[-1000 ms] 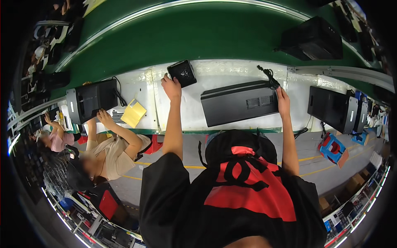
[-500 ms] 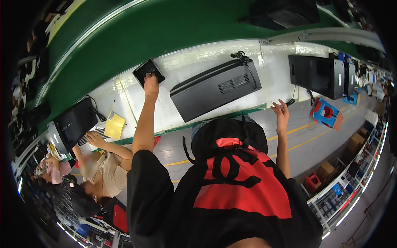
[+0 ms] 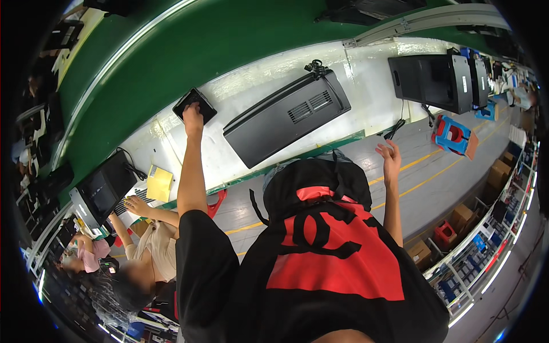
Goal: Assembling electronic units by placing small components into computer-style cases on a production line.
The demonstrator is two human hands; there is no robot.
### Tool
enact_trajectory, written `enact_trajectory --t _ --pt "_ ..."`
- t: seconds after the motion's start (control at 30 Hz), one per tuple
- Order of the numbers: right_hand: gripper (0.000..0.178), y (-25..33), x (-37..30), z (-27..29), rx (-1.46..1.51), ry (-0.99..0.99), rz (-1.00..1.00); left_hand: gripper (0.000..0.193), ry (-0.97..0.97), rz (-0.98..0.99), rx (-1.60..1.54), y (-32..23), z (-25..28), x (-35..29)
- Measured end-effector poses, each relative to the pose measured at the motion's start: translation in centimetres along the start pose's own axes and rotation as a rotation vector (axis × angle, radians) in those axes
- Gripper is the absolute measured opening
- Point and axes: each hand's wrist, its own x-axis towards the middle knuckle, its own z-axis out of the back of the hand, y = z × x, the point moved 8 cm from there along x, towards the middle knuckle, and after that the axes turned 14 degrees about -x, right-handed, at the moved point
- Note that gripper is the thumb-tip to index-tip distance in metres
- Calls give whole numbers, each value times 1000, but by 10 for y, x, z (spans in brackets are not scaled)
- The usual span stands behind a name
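Head camera: a black computer case lies on the white bench with its vented panel facing up, and everything else is placed from it. Just left of the case sits a small black square box; the left hand is on top of it, fingers bunched and hiding part of its face, so whether they pinch it I cannot tell. Right of the case and nearer the person, the right hand hangs over the floor, fingers loosely spread. A bundled black cable crowds the case's far right corner, one strand running down across that end. Farther left are a yellow sheet, a co-worker's hand and a dark machine. To the right stand a dark tower and, beyond the bench edge, a blue stool; a metal rail passes behind. The tower's end bears a white label, too small to read; the person's shirt shows a bold black figure on red.
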Motion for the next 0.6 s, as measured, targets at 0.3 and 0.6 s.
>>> enact_trajectory --t 0.3,0.6 --pt "27 84 -5 -11 -43 2 169 16 -327 387 -1194 -6 39 -18" --pt "23 360 -157 -119 -7 281 1068 19 188 368 -2153 -341 87 -147"
